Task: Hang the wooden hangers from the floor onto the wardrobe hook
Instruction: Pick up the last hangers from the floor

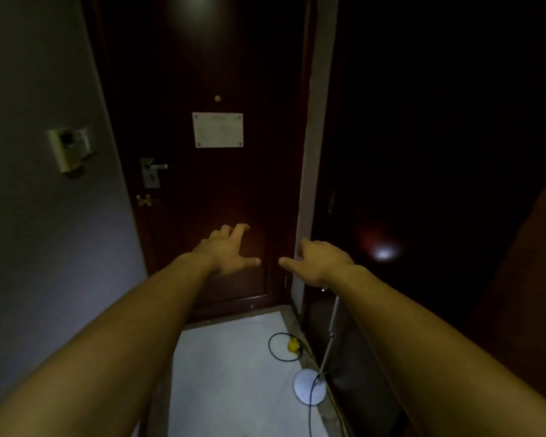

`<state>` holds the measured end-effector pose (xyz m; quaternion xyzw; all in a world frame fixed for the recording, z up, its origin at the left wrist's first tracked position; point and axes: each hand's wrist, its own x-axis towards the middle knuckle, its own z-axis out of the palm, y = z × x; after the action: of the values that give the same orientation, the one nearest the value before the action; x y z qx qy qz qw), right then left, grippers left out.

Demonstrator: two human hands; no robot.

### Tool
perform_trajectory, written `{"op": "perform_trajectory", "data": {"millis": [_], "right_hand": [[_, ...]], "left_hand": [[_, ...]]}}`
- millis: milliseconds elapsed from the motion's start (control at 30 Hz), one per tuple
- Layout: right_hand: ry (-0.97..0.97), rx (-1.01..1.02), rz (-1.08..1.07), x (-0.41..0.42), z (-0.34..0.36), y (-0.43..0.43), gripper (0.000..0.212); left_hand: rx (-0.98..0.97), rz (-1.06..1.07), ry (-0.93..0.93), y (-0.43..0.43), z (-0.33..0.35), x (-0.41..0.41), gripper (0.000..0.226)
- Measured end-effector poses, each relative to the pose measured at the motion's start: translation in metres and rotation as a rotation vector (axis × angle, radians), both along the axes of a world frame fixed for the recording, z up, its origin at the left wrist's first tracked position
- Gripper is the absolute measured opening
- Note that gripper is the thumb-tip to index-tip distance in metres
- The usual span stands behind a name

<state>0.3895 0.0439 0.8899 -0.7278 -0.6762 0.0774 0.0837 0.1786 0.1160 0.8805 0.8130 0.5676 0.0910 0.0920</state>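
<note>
Both my arms reach forward in a dim hallway. My left hand [226,250] is open with fingers spread, in front of the lower part of a dark wooden door [208,200]. My right hand [320,260] is open too, fingers apart, in front of the pale door frame [309,171]. Neither hand holds anything. The dark wardrobe front [423,152] fills the right side. No wooden hanger and no hook show in this view.
The door carries a white notice plate [217,129] and a metal handle [153,170]. A wall switch unit [70,149] is on the left wall. On the pale floor [227,373] stand a round-based metal stand [309,391], a black cable loop [281,346] and a yellow object [293,346].
</note>
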Motion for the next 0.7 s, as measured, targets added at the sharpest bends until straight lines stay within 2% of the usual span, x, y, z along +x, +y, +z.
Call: {"op": "perform_trajectory", "data": {"millis": [133,367,700], "right_hand": [[0.029,-0.052,0.047,-0.052,-0.035,0.032,0.07],[0.087,-0.257,0.079,-0.099,-0.095,0.068,0.069],[0.116,-0.473,0.117,-0.11,-0.191,0.114,0.081]], "left_hand": [[-0.075,0.037,0.026,0.02,-0.031,-0.052,0.093],[-0.262,0.04,0.08,0.045,-0.09,-0.11,0.099],[-0.41,0.113,0.055,0.077,-0.171,-0.11,0.091]]}}
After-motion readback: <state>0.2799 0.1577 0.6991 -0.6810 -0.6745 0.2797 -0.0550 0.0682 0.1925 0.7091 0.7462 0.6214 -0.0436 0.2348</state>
